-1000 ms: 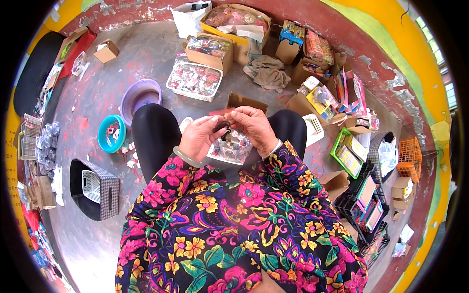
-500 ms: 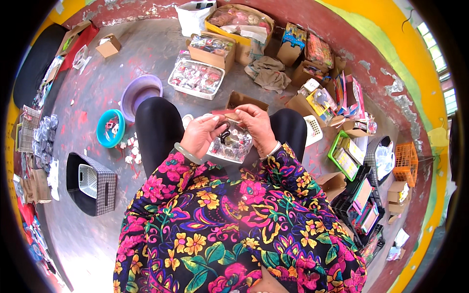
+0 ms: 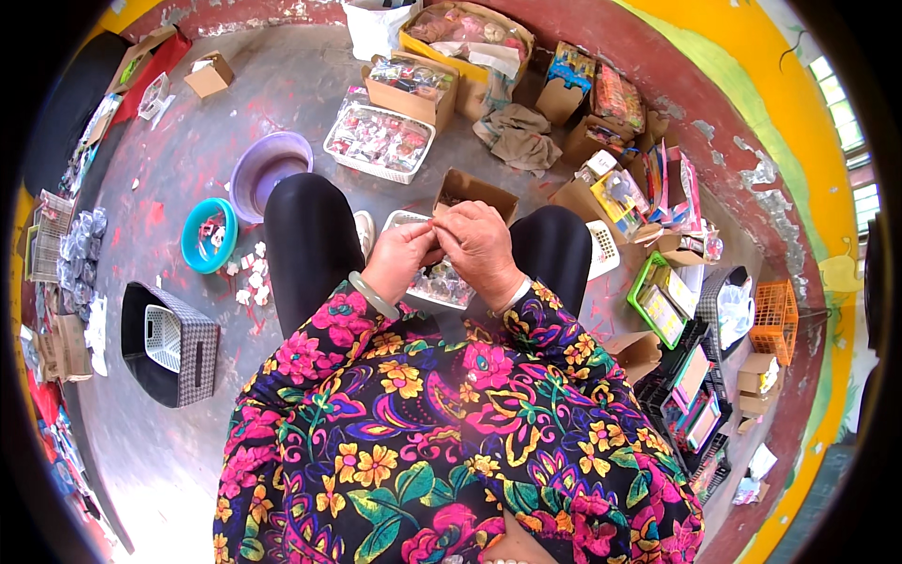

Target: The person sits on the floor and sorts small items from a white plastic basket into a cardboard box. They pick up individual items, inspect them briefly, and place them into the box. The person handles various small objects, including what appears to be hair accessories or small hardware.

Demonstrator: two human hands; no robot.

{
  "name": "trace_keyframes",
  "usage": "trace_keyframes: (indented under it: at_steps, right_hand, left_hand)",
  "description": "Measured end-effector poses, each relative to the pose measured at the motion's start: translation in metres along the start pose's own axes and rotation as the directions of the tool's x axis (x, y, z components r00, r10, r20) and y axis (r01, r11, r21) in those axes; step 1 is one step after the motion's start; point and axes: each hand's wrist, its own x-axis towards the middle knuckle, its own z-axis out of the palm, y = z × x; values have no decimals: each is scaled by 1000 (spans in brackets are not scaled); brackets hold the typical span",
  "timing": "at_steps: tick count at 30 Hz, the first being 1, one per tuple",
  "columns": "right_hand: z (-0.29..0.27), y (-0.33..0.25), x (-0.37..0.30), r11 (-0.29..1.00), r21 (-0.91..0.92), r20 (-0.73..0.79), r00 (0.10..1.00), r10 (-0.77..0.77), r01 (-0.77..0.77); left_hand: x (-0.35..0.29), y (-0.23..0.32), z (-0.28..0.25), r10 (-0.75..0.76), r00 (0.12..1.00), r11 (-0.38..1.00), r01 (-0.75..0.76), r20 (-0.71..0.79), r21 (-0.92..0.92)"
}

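Floor [image 3: 150, 461]: glare-washed | left hand [image 3: 396, 262], right hand [image 3: 480, 248]: grip hidden | white basket [image 3: 407, 217]: partly covered

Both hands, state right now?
Left hand: pinched closed; whether it holds anything is hidden.
Right hand: pinched closed against the left; anything held is hidden.

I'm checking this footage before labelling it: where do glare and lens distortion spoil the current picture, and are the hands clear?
Head view: the floor washes out to near white at lower left; head view: the wall bows into an arc, with black corners beyond; head view: the left hand and right hand look fairly clear, but anything between them is hidden.
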Motion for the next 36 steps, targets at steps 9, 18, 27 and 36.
trace_keyframes:
  at_steps: [9, 18, 27, 36]
  right_hand:
    - [3, 0, -1, 963, -208, 65, 985, -163, 173]
    - [3, -2, 0, 954, -241, 76, 984, -163, 177]
    - [-1, -4, 2, 952, -246, 133, 979, -154, 183]
    - [0, 8, 3, 1000, 14, 26, 1000, 2, -2]
  left_hand:
    - [12, -29, -22, 245, 967, 814, -245, 70, 526]
    - [1, -11, -7, 412, 898, 462, -351, 153, 814]
    - [2, -9, -9, 419, 887, 338, -352, 195, 873]
    - [0, -6, -4, 444, 876, 399, -382, 189, 833]
